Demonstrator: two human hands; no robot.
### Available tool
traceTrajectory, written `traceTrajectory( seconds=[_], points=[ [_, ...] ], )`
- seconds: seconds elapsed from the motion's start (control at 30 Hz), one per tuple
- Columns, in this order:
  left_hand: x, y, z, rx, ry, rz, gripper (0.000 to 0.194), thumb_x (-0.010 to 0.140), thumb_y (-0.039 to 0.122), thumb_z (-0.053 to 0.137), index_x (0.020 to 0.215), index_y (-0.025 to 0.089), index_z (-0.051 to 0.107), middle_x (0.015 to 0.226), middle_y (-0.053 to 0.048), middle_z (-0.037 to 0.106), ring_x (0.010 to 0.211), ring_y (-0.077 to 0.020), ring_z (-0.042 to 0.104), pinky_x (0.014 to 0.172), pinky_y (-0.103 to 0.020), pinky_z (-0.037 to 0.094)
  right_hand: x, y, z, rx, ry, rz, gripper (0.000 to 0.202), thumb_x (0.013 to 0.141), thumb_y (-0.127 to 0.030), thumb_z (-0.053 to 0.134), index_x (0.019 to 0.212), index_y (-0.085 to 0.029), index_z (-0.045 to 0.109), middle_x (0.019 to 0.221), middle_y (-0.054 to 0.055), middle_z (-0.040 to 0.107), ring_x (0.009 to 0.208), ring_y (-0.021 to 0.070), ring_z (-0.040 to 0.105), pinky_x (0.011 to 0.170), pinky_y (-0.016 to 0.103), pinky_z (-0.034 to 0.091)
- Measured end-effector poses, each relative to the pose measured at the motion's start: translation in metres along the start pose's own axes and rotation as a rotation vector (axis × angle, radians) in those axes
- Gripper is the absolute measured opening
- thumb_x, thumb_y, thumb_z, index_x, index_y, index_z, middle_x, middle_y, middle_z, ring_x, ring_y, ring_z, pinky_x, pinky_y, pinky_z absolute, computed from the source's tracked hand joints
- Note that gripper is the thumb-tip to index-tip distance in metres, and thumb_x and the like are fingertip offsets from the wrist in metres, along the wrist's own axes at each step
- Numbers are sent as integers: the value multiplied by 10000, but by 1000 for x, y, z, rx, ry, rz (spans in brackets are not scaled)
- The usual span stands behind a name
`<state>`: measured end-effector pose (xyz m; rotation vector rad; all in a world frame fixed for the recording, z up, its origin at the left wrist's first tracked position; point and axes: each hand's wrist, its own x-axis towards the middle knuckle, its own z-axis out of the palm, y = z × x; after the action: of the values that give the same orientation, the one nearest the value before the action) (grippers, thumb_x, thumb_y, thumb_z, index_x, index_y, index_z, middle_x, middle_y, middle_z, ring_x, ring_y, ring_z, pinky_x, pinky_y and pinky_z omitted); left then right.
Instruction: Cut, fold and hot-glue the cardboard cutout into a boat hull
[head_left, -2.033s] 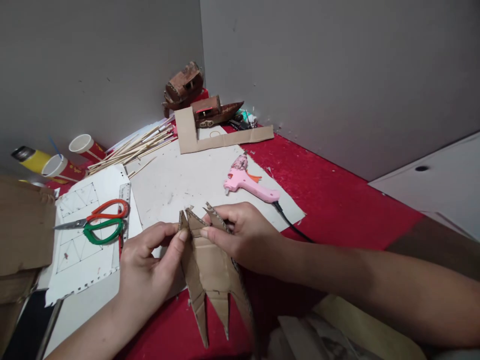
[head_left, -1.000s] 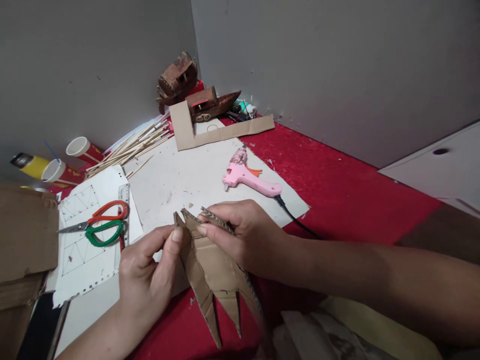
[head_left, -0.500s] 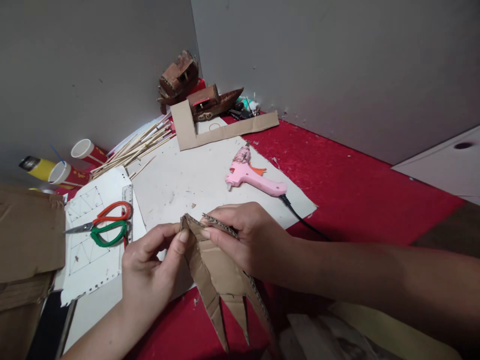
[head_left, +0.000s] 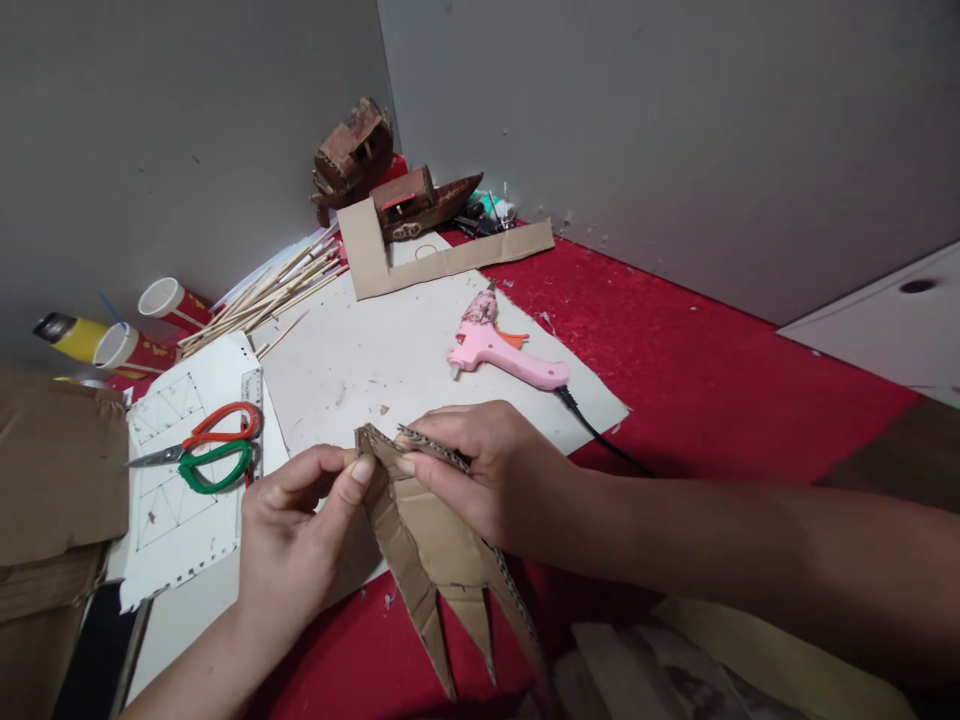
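Note:
Between my hands is a folded cardboard cutout [head_left: 442, 530] with raised sides and pointed flaps at its near end. My left hand [head_left: 307, 510] pinches its far left corner between thumb and fingers. On the other side, my right hand [head_left: 487, 470] grips the far right edge, thumb inside and fingers outside. Beyond them a pink glue gun [head_left: 502, 350] lies on its side on a white sheet [head_left: 337, 370]. Scissors [head_left: 210, 445] with one orange and one green handle rest on a paper with drawn lines [head_left: 169, 500], left of my left hand.
Two brown model boats [head_left: 431, 205] stand at the back by the wall, behind an L-shaped cardboard strip [head_left: 450, 262]. Thin wooden sticks [head_left: 277, 290], red paper cups [head_left: 176, 305] and a yellow bottle [head_left: 75, 337] are at the left. A black cord [head_left: 600, 432] runs over the red table [head_left: 705, 390].
Both hands keep the same hold on the cardboard cutout. The whole view has shifted slightly; the things on the table lie as before.

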<state>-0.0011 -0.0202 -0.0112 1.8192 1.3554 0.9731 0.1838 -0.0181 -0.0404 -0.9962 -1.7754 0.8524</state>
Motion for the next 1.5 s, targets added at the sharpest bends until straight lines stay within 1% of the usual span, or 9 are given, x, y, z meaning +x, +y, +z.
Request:
traceTrajectory(
  seconds=[0.13, 0.47, 0.63, 0.73, 0.83, 1.03, 1.2, 1.37, 1.5],
  points=[
    [2, 0, 0, -30, -9, -42, 112, 807, 196, 700, 698, 217, 711, 617, 65, 688, 554, -56, 570, 537, -95, 469, 1, 1, -1, -8, -9, 19, 271, 835, -124, 510, 620, -198, 364, 574, -48, 394, 540, 92, 377, 549, 239, 280],
    [2, -3, 2, 27, -50, 16, 113, 839, 174, 668, 754, 234, 713, 648, 76, 686, 580, -55, 578, 554, -99, 468, 1, 1, 0, -9, -22, -7, 231, 816, -102, 480, 633, -196, 375, 590, -41, 415, 550, 93, 376, 556, 238, 287],
    [1, -4, 2, 46, -40, 36, 94, 837, 176, 675, 777, 231, 721, 658, 72, 698, 577, -59, 592, 557, -111, 485, 2, 1, -1, 10, -54, 79, 264, 822, -135, 500, 608, -196, 358, 569, -48, 402, 543, 92, 380, 541, 239, 277],
    [-1, -5, 3, 16, 15, 35, 101, 819, 172, 699, 871, 246, 744, 770, 53, 759, 651, -83, 667, 610, -136, 536, 2, 1, -1, 36, -39, 117, 258, 830, -153, 523, 609, -190, 395, 562, -55, 400, 539, 91, 382, 535, 236, 280],
    [-2, -7, 4, -4, 69, 40, 139, 800, 173, 721, 913, 248, 750, 824, 35, 777, 686, -103, 697, 639, -166, 566, 2, 1, -1, 73, -25, 117, 218, 843, -138, 523, 634, -176, 472, 584, -53, 436, 557, 90, 410, 549, 228, 310],
    [-3, -10, 5, 17, 53, 66, 133, 798, 156, 720, 887, 250, 748, 784, 43, 764, 640, -88, 675, 602, -150, 554, 4, 1, 0, 93, -27, 83, 180, 876, -129, 530, 730, -141, 633, 669, -7, 593, 636, 110, 516, 615, 231, 386],
    [-2, -9, 6, 35, 44, 89, 150, 801, 144, 715, 895, 257, 744, 801, 57, 760, 670, -74, 670, 634, -131, 543, 4, 1, 0, 130, -37, 100, 193, 897, -143, 523, 808, -125, 693, 746, 29, 674, 676, 125, 564, 648, 238, 423],
    [0, -9, 9, 47, 50, 107, 131, 805, 144, 709, 885, 243, 742, 791, 48, 757, 668, -77, 664, 632, -136, 539, 3, 2, 1, 163, -28, 132, 189, 887, -136, 525, 822, -122, 701, 761, 28, 676, 683, 126, 566, 636, 233, 423],
    [0, -8, 8, 36, 80, 104, 124, 793, 157, 723, 889, 231, 751, 798, 32, 768, 660, -93, 678, 623, -154, 556, 5, 2, 1, 210, -15, 145, 188, 891, -155, 535, 780, -128, 685, 690, -1, 619, 656, 114, 532, 608, 217, 406]
  ],
)
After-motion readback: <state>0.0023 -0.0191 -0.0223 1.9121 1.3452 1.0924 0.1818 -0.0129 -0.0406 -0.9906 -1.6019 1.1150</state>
